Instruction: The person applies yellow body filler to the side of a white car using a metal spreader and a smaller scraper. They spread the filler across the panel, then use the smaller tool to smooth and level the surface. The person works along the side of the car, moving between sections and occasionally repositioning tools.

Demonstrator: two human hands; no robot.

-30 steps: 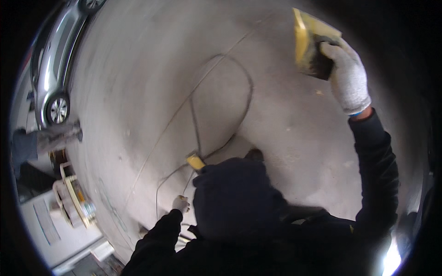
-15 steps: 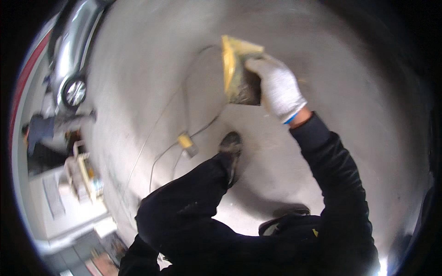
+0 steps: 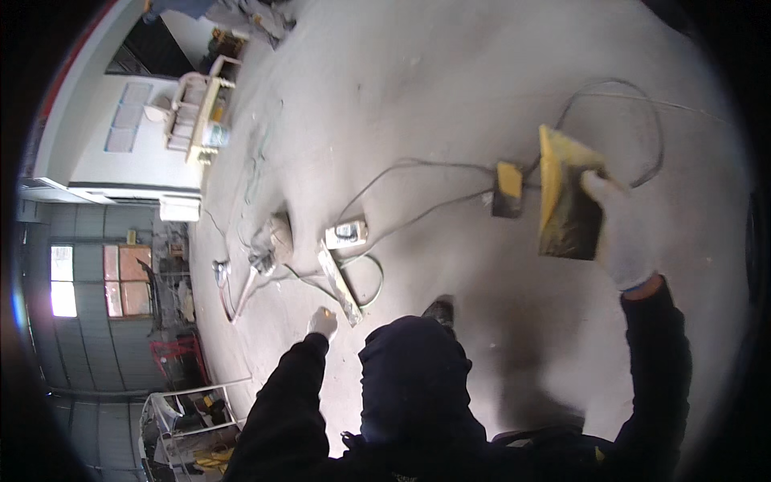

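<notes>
In my white-gloved right hand (image 3: 625, 229) is a dark flat box-like piece with a yellow side (image 3: 572, 201), pinched along its right edge and held above the floor. Its exact kind I cannot make out. My left hand (image 3: 323, 323), also gloved in white, reaches out low with its fingers curled; a tiny orange spot shows at it, and what it holds, if anything, is too small to name. Just beyond that hand lies a long narrow pale bar (image 3: 341, 289) on the floor. A yellow-and-black block (image 3: 507, 189) with a cord rests left of the held piece.
A white socket box (image 3: 346, 234) and looping black cables (image 3: 434, 163) lie on the concrete floor. Further left are a brownish bundle (image 3: 273, 239) and a hose. A cream bench (image 3: 207, 120), a metal frame (image 3: 193, 402) and another person's legs (image 3: 253, 18) stand farther off.
My view has swung, and the car has left the picture. My right hand has moved rightward in the picture, still holding the yellow-sided piece. My left hand has come into view.
</notes>
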